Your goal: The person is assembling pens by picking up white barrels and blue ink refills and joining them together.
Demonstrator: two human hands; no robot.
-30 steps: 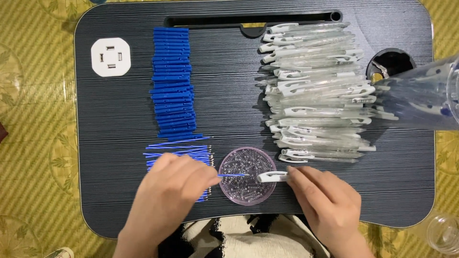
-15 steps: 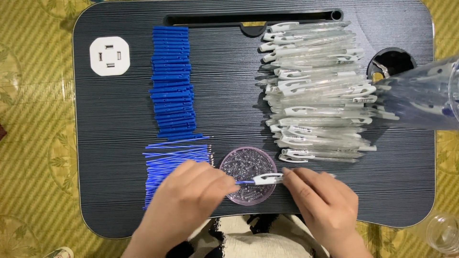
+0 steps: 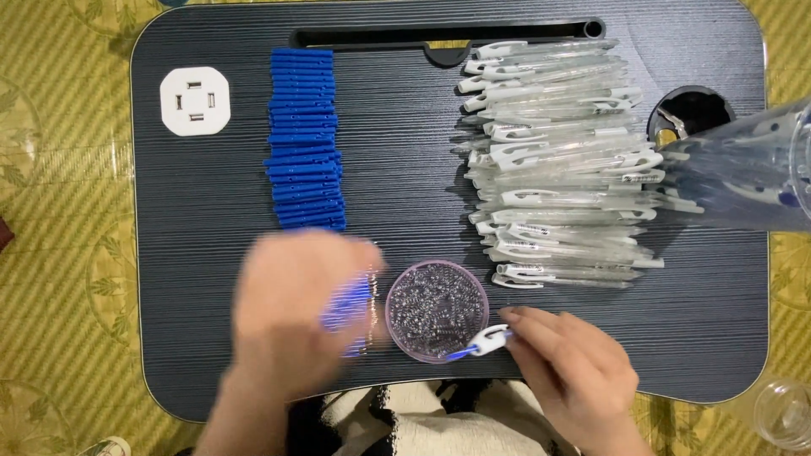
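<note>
Two bare hands, left hand (image 3: 291, 317) and right hand (image 3: 570, 380), no rings, gloves or sleeves visible. Left badly motion-blurred, so details uncertain. Below, black-and-white patterned clothing (image 3: 397, 422), probably the lap.

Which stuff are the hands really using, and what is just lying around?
In use:
right hand
pen part
left hand
thin blue refills
dish of springs
clear pen barrels
blue caps

Lying about:
white socket block
clear tumbler

A dark lap table (image 3: 211, 253) is seen; a white socket block (image 3: 195, 101) lies at ten o'clock, blue pieces (image 3: 304, 139) at eleven, clear pen barrels (image 3: 562, 160) at two, a small spring dish (image 3: 437, 310) at six.
</note>
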